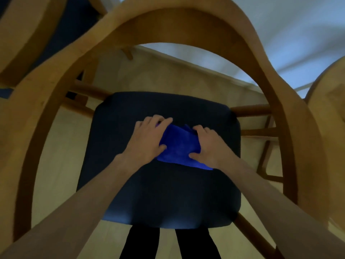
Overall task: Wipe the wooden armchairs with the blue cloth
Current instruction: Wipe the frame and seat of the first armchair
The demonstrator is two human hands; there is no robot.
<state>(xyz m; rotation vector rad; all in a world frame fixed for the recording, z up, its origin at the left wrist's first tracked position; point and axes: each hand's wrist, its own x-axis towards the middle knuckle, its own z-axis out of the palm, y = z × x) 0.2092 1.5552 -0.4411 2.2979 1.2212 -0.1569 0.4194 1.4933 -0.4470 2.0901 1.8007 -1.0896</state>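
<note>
armchair frame: smooth matt wood | seat cushion: dark matt woven fabric | blue cloth: fuzzy, matt

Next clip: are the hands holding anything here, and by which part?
Both hold the folded bright blue cloth lying on the dark seat cushion: left hand on its left edge, right hand on its right edge.
</note>
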